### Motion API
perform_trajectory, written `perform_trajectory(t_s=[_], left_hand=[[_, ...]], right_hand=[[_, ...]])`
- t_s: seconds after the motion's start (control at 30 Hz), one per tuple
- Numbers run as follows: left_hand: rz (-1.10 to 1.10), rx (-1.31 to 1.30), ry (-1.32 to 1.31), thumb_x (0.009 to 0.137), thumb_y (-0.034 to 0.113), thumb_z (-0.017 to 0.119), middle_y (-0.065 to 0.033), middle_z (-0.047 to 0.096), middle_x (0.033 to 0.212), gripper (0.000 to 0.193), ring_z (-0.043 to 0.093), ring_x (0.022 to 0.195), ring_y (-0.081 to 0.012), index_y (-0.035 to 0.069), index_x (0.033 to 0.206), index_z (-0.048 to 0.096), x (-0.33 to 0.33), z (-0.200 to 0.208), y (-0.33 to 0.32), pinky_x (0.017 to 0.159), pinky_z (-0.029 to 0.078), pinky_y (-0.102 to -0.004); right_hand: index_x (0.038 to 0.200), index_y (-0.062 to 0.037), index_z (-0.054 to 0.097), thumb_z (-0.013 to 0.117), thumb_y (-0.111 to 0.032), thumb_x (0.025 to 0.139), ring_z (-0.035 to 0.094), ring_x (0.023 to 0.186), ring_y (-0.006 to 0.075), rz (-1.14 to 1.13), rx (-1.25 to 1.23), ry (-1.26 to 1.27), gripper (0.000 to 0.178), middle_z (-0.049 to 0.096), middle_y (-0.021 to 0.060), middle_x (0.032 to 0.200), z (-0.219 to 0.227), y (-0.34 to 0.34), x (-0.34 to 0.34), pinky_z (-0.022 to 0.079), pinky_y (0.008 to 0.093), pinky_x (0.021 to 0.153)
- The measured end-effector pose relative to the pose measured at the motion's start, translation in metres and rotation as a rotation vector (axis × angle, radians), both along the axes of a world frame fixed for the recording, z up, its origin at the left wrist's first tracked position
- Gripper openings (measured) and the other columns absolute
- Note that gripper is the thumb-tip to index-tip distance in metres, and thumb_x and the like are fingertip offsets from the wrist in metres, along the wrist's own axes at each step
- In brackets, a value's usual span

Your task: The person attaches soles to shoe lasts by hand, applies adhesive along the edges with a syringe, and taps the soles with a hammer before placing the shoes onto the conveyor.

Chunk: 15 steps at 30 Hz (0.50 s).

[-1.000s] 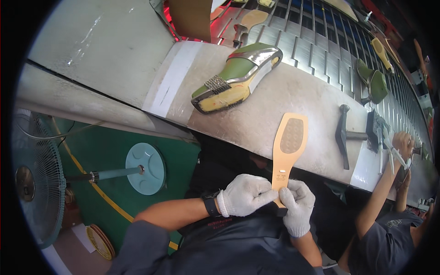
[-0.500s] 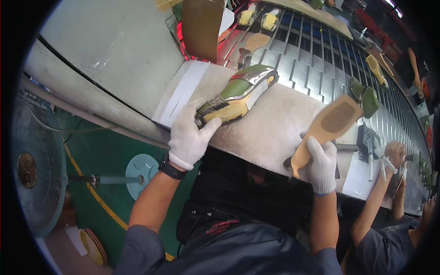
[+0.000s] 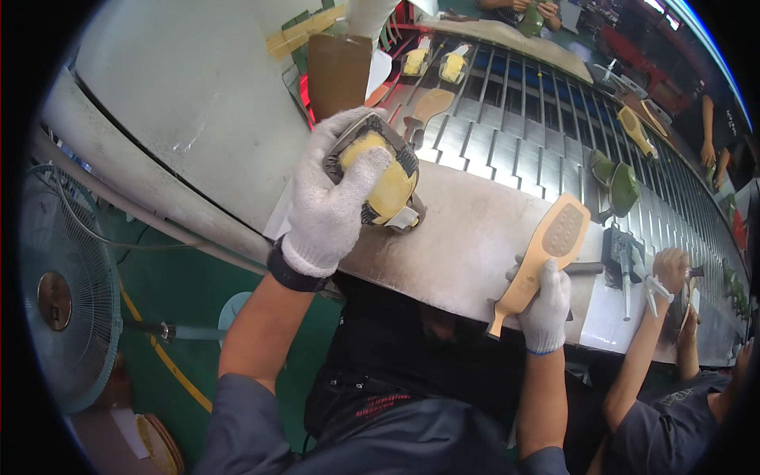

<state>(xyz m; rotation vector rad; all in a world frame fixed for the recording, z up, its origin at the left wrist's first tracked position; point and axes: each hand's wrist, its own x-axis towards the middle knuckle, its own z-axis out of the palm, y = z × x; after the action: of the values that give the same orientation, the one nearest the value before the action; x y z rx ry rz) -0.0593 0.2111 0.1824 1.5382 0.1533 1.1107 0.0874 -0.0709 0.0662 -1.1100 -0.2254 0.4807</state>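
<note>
L hand point(image 3: 326, 202): wrapped rnd yellow-bottomed shoe point(image 3: 400, 192) | R hand point(image 3: 546, 309): pinching tan insole point(image 3: 545, 252) | hammer point(image 3: 587, 268) nearby on bench point(image 3: 463, 229)

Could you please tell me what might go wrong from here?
The shoe, held up in the left hand alone, could slip. Its yellow underside might get smudged where the fingers lie across it. The tan sole in the right hand might knock the hammer close by.
</note>
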Motion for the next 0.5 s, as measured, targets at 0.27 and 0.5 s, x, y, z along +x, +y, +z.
perform_trajectory(t_s=[0.27, 0.5], left_hand=[[-0.297, -0.284, 0.092, 0.11, 0.009, 0.063, -0.0254, 0.072, 0.139, 0.042, 0.072, 0.129, -0.033, -0.005, 0.149, 0.057, 0.013, 0.043, -0.012, 0.113, 0.06, -0.0487], [-0.563, -0.276, 0.154, 0.106, 0.005, 0.065, -0.0263, 0.071, 0.142, 0.048, 0.07, 0.135, -0.0346, -0.004, 0.152, 0.057, 0.021, 0.023, -0.076, 0.116, 0.057, -0.048]], right_hand=[[0.129, 0.0091, 0.063, 0.058, -0.047, 0.114, 0.074, 0.074, 0.0256, 0.024, -0.006, 0.043, 0.058, 0.073, 0.0187, 0.091, 0.03, -0.039, -0.047, 0.065, 0.042, 0.061], [0.129, 0.0103, 0.063, 0.062, -0.042, 0.111, 0.079, 0.083, 0.03, 0.344, -0.132, -0.073, 0.055, 0.078, 0.0215, 0.097, 0.093, -0.024, -0.101, 0.068, 0.0437, 0.071]])
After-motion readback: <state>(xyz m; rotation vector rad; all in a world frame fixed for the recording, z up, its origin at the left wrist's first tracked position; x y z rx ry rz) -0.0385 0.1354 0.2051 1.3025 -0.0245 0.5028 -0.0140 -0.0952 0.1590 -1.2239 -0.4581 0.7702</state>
